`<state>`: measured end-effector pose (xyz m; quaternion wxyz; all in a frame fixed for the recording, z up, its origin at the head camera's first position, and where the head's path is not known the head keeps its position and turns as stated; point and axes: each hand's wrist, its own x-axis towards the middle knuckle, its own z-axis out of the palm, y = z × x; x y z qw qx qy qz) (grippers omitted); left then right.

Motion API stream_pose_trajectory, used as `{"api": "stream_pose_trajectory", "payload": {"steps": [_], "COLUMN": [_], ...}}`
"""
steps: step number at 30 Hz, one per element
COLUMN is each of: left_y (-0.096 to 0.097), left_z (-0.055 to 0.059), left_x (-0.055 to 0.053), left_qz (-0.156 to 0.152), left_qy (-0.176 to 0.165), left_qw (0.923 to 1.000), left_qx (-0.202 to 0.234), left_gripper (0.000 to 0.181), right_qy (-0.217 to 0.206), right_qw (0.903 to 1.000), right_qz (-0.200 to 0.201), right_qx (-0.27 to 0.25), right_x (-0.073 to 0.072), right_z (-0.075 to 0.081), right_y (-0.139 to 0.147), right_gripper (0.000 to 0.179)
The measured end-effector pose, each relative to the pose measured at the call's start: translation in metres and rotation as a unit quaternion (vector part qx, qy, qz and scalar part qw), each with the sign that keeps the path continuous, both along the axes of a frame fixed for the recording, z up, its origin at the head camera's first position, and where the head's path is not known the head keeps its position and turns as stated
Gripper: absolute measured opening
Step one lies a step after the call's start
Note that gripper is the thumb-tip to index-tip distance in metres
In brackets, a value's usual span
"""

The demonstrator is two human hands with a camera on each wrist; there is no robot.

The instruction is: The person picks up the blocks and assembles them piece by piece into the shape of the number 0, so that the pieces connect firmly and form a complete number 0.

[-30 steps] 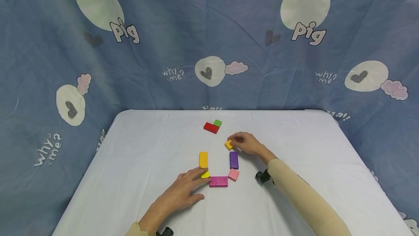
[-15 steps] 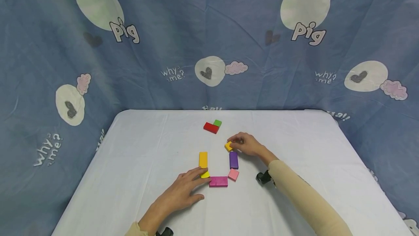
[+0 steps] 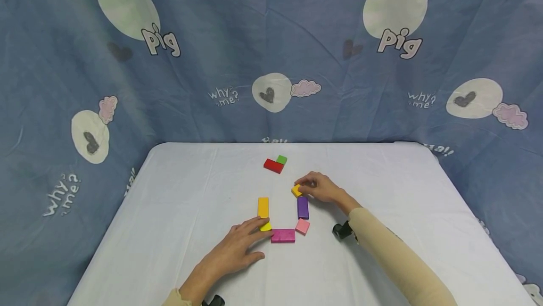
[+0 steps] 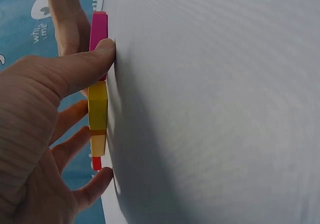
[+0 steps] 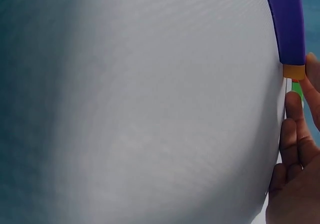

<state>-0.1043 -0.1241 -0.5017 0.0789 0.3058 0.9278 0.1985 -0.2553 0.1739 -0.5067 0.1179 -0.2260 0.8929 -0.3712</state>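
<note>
In the head view my right hand (image 3: 321, 188) pinches a small orange-yellow block (image 3: 296, 190) at the far end of the purple block (image 3: 303, 208). In the right wrist view the orange block (image 5: 294, 72) shows right at the end of the purple one (image 5: 290, 26). My left hand (image 3: 233, 248) lies with fingers spread, its fingertips on a small yellow block (image 3: 266, 227) and by the left end of the magenta block (image 3: 283, 235). Beyond those fingertips is a longer orange-yellow block (image 3: 263, 207). A pink square block (image 3: 302, 227) sits turned between the magenta and purple blocks.
A red block (image 3: 273, 166) and a small green block (image 3: 282, 159) lie together farther back on the white tabletop (image 3: 203, 178). Behind the table hangs a blue printed curtain (image 3: 237, 51). A black wrist camera (image 3: 341, 230) sits under the right forearm.
My right hand has brought the small orange-yellow block slightly nearer, up to the purple block's far end. The left hand has stayed in place.
</note>
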Motion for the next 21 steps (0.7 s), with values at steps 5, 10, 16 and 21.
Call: {"api": "stream_pose_trajectory", "payload": {"steps": [5,10,16,21], "left_y": [0.0,0.0,0.0,0.0], "left_z": [0.001,0.0,0.0,0.002], "left_x": [0.0,0.003,0.004,0.001], "left_qz": [-0.005,-0.005,-0.01,-0.012], "left_qy": [0.007,0.005,0.002,0.007], "left_qw": [0.9999,0.9999,0.9998,0.9998], "left_qx": [0.006,0.011,0.014,0.011], "left_gripper": [0.057,0.055,0.056,0.056], "right_qy": [-0.012,-0.018,0.137,0.21], "right_qw": [0.9999,0.9987,0.9899,0.9627], "right_qz": [-0.001,-0.039,-0.011,0.07], "right_qx": [-0.011,-0.028,0.032,0.156], "right_x": [0.001,0.004,0.036,0.084], "right_z": [0.001,0.006,0.022,0.027], "right_y": [0.001,0.003,0.005,0.007], "right_gripper": [0.029,0.033,0.03,0.046]}}
